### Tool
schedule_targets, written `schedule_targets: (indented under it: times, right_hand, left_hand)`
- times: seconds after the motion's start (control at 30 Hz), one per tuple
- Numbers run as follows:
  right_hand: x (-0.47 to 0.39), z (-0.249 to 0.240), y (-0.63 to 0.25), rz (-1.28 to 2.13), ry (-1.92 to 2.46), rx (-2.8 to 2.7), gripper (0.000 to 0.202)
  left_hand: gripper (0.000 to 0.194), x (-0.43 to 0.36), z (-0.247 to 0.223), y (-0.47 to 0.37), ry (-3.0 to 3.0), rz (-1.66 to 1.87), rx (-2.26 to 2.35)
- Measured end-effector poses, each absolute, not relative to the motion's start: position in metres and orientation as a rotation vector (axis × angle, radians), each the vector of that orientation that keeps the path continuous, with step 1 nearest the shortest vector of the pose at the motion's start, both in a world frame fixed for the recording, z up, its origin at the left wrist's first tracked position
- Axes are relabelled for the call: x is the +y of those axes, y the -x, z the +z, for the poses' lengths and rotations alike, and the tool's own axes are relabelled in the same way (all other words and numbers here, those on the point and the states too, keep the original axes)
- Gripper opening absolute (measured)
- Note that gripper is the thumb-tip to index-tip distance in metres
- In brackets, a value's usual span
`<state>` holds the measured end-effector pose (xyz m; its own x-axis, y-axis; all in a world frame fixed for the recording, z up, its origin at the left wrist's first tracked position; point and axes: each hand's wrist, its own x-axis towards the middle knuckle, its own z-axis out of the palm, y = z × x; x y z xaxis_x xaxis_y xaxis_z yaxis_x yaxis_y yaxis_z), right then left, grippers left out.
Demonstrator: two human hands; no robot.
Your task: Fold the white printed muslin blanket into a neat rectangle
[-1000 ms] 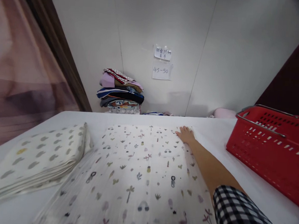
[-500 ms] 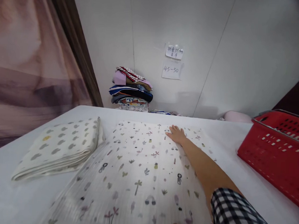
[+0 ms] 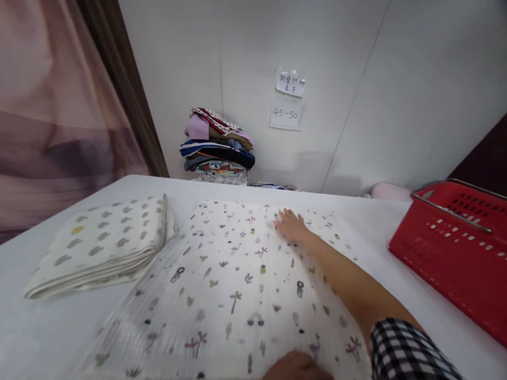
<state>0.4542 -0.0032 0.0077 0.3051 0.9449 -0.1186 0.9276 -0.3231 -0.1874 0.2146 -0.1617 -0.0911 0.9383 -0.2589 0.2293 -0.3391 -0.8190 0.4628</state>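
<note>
A thin white muslin cloth (image 3: 238, 287) printed with palm trees, rainbows and small plants is spread over the white table in front of me. My right hand (image 3: 292, 224) lies flat near its far edge, fingers spread and pressing on the fabric. At the near edge, right of the middle, my left hand (image 3: 296, 378) has its fingers curled round the cloth's border; the fingertips are partly hidden. To the left sits a folded white cloth (image 3: 106, 240) with grey shapes and one yellow one, several layers thick, close beside the printed cloth.
A red perforated basket (image 3: 461, 256) with metal handles stands on the table's right side. Beyond the far table edge is a stack of folded fabrics (image 3: 219, 147) against the wall. Paper notes (image 3: 287, 114) hang on the wall, and a pinkish curtain (image 3: 46, 112) hangs at left.
My left hand has come further into view at the cloth's near edge, which now shows. The right hand stays flat near the far edge. The whole view has shifted slightly.
</note>
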Motion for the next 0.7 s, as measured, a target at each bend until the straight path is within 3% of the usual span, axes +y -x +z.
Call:
schedule_targets:
  times: [0.13, 0.33, 0.53, 0.7]
  right_hand:
    - [-0.081, 0.008, -0.458, 0.263, 2.498, -1.764, 0.067]
    - [-0.161, 0.002, -0.483, 0.221, 2.739, -1.423, 0.063]
    - [-0.172, 0.008, -0.469, 0.214, 2.787, -1.352, 0.061]
    - [-0.212, 0.002, -0.432, 0.142, 2.658, -1.599, 0.061]
  left_hand:
    - [0.027, -0.156, -0.068, -0.211, -2.524, 0.163, -0.312]
    - [0.007, -0.158, -0.030, -0.198, -2.546, 0.213, -0.280]
    - [0.008, -0.163, -0.012, -0.189, -2.626, 0.267, -0.295]
    - [0.010, -0.165, -0.013, -0.188, -2.703, 0.280, -0.336]
